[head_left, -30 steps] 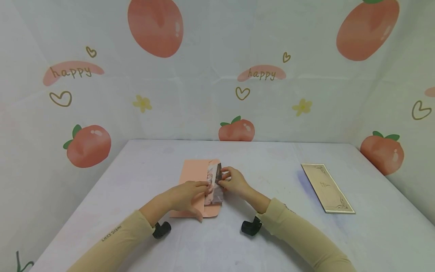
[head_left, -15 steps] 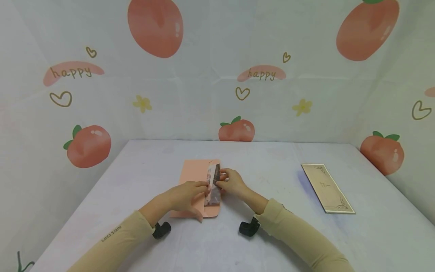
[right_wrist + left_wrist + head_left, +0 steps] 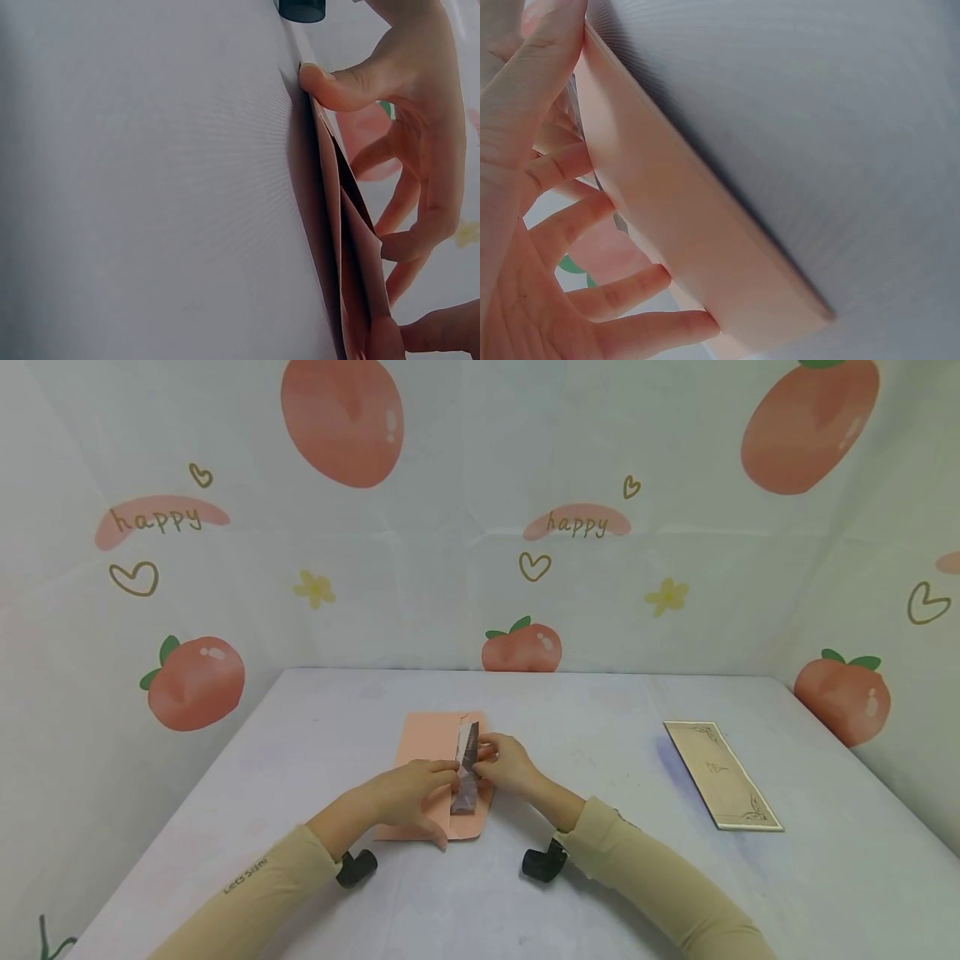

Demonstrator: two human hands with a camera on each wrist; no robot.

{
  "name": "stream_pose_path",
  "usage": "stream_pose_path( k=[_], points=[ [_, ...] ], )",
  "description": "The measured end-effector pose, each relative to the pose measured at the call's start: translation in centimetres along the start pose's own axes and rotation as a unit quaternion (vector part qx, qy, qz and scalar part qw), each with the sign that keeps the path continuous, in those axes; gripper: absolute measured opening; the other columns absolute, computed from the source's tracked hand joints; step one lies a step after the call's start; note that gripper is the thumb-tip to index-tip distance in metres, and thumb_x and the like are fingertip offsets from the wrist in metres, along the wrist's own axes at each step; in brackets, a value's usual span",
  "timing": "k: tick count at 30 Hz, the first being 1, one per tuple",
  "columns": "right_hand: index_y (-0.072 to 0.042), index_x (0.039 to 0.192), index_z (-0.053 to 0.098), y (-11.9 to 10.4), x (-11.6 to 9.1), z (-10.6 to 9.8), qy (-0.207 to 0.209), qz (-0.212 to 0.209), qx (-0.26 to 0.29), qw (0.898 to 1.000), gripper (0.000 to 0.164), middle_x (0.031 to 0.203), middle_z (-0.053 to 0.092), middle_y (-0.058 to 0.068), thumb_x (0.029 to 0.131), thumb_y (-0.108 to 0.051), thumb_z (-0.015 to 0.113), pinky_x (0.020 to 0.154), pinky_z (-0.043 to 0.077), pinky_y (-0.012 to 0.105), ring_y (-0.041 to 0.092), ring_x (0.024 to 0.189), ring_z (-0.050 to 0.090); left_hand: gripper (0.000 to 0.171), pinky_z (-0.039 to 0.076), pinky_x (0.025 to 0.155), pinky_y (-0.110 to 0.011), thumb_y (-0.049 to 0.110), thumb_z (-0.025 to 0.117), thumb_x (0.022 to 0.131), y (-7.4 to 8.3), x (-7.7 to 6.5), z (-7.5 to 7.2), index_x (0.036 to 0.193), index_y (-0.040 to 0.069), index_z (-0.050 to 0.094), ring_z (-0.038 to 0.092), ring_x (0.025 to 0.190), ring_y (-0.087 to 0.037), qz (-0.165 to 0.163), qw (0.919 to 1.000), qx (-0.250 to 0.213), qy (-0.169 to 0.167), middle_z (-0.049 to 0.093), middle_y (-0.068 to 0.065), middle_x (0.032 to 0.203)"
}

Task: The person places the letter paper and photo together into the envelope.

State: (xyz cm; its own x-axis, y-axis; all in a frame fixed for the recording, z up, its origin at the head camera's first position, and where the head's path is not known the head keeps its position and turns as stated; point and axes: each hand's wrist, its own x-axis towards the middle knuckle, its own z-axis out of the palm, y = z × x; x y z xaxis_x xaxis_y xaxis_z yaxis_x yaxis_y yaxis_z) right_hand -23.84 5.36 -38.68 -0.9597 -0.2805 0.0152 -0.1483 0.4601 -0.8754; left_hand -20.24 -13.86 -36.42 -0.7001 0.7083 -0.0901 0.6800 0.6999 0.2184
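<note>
In the head view a pink paper envelope [image 3: 426,735] lies mid-table, its opening toward the right. Out of that opening shows a narrow strip of a printed picture card [image 3: 466,792], grey and dark; the rest is inside. My left hand [image 3: 408,791] rests on the envelope, thumb stretched toward the near edge and fingertips by the pocket's edge. In the left wrist view its fingers [image 3: 634,292] touch the envelope's edge. My right hand [image 3: 512,766] pinches the card's right edge between thumb and fingers. The right wrist view shows the left hand [image 3: 427,127] above the slightly gaping envelope [image 3: 326,172].
A long cream-and-gold card or box [image 3: 723,777] with corner ornaments lies on the right of the white table [image 3: 637,902]. Black wrist cameras [image 3: 543,864] hang under both sleeves. A white curtain [image 3: 420,568] printed with peaches stands behind.
My right hand has moved a little to the left, and the visible part of the picture card has narrowed as it slides into the envelope. The left hand has stayed in place.
</note>
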Motion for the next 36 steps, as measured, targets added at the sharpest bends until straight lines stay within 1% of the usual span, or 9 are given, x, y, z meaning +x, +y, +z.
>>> stream_pose_path(
  k=[6,15,24,29,36],
  points=[
    [0.010,0.122,0.052,0.10,0.20,0.24,0.004,0.002,-0.003,1.000,0.045,0.097,0.067,0.018,0.079,0.005,0.063,0.061,0.054,0.022,0.016,0.079,0.063,0.068,0.041,0.104,-0.047,0.055,0.075,0.066,-0.21,-0.04,0.05,0.116,0.013,0.054,0.047,0.126,-0.035,0.013,0.9998,0.013,0.005,0.046,-0.015,0.141],
    [0.009,0.120,0.054,0.22,0.52,0.45,-0.002,0.002,-0.007,1.000,0.041,0.097,0.068,0.018,0.081,0.004,0.064,0.062,0.055,0.022,0.018,0.081,0.065,0.070,0.041,0.105,-0.047,0.054,0.076,0.065,-0.23,-0.08,0.02,0.118,0.014,0.055,0.046,0.127,-0.035,0.006,1.0000,0.000,0.006,0.045,-0.014,0.142],
    [0.010,0.123,0.052,-0.06,0.56,0.67,-0.014,0.011,0.004,1.000,0.044,0.099,0.066,0.018,0.080,0.005,0.062,0.064,0.057,0.024,0.021,0.084,0.066,0.076,0.041,0.105,-0.049,0.055,0.076,0.065,-0.20,-0.06,-0.01,0.124,0.012,0.054,0.045,0.128,-0.036,0.007,0.9999,0.000,0.008,0.043,-0.014,0.144],
    [0.009,0.123,0.052,-0.22,0.47,0.71,-0.014,0.010,-0.001,1.000,0.045,0.099,0.066,0.018,0.080,0.004,0.063,0.065,0.056,0.024,0.022,0.086,0.067,0.075,0.041,0.105,-0.048,0.054,0.076,0.065,-0.20,0.02,0.00,0.124,0.014,0.053,0.045,0.129,-0.035,-0.001,0.9999,-0.010,0.003,0.042,-0.012,0.145],
    [0.009,0.123,0.053,-0.12,0.58,0.84,-0.014,0.007,-0.006,1.000,0.046,0.099,0.066,0.018,0.079,0.004,0.064,0.065,0.056,0.024,0.021,0.086,0.066,0.075,0.041,0.105,-0.048,0.055,0.076,0.065,-0.21,-0.03,-0.04,0.123,0.014,0.053,0.046,0.128,-0.035,0.002,1.0000,-0.004,0.002,0.043,-0.012,0.144]
  ],
)
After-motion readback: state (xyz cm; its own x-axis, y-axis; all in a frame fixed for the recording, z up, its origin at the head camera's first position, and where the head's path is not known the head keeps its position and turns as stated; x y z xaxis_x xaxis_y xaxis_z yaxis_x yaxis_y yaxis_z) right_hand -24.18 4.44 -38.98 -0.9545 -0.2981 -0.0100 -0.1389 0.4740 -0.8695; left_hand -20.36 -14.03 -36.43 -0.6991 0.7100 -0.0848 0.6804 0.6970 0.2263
